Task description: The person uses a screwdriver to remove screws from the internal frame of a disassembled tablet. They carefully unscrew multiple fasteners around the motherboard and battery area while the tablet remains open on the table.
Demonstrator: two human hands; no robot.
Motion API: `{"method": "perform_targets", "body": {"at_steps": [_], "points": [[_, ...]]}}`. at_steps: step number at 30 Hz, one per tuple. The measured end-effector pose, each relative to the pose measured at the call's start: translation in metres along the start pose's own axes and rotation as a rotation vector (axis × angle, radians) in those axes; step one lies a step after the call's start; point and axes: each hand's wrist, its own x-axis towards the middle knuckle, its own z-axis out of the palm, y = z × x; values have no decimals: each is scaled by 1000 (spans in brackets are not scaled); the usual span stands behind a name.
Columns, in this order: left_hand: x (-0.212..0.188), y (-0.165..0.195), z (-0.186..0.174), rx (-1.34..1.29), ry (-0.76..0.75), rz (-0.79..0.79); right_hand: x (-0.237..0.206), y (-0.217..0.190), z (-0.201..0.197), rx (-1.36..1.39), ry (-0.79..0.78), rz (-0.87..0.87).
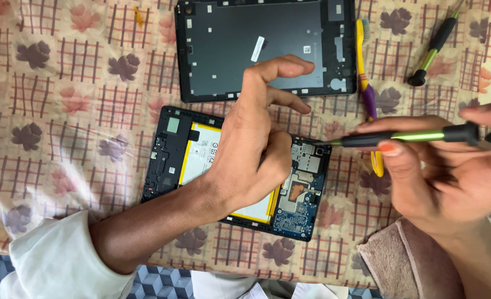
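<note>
Two bare hands work over a table [57, 111] covered with a cream cloth printed with red grid lines and brown and pink flowers, seen from above. Nearest the viewer, at the bottom edge, a strip of blue and grey patterned floor [162, 282] shows below the cloth, along with a white sleeve [57, 260] on the left forearm and a pinkish-brown towel [400, 257] at the lower right.

At the centre lies an opened tablet [168, 149], back cover off, tilted slightly. Its yellow-edged battery [201, 152] fills the middle and a blue circuit board [300, 205] sits at its right end. The left hand [251, 155] rests on the tablet, palm down over the battery, with thumb and lower fingers pressed near the board and the index finger lifted and curled; whether it pinches a small part cannot be made out.

The right hand [450, 177] comes in from the right edge and grips a slim black and green screwdriver [411, 136] held nearly level, its tip touching the upper right corner of the circuit board.

Farther away, a dark grey back cover [256, 44] lies inner face up, just above the tablet. Beside it on the right lies a yellow and purple toothbrush [367, 88], and a second black and green screwdriver [433, 47] rests near the top right corner.
</note>
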Motion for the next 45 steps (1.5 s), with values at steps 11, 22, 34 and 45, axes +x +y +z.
{"method": "perform_targets", "body": {"at_steps": [11, 22, 34, 45], "points": [[0, 0, 0, -1, 5, 6, -7, -8, 0, 40, -30, 164], [-1, -2, 0, -17, -19, 23, -19, 14, -6, 229, 28, 164], [-1, -4, -1, -25, -31, 44, 3, 6, 1, 349, -70, 128], [5, 0, -2, 17, -36, 38, 11, 15, 5, 308, 149, 74]]}}
